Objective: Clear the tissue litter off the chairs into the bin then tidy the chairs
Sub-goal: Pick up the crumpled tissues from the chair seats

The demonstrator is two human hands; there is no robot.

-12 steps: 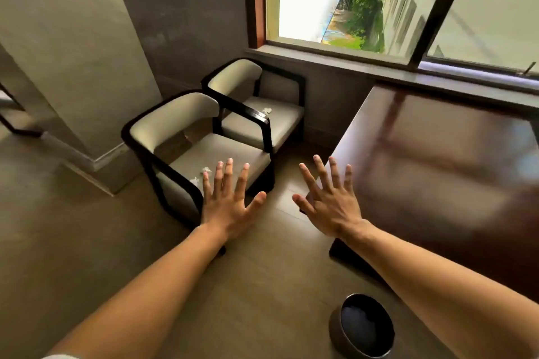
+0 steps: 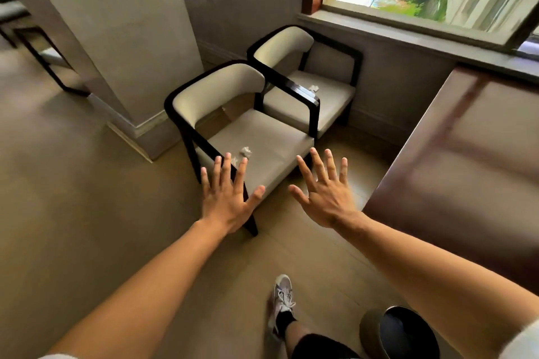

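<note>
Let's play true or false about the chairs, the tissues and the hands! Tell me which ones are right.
1. Both chairs have tissue on their seats. True: the near chair holds crumpled tissue, and the far chair holds another tissue.
2. The left hand holds a tissue. False: it is spread open and empty.
3. The right hand is open. True.
4. The bin sits on a chair. False: it stands on the floor by the person's foot.
</note>
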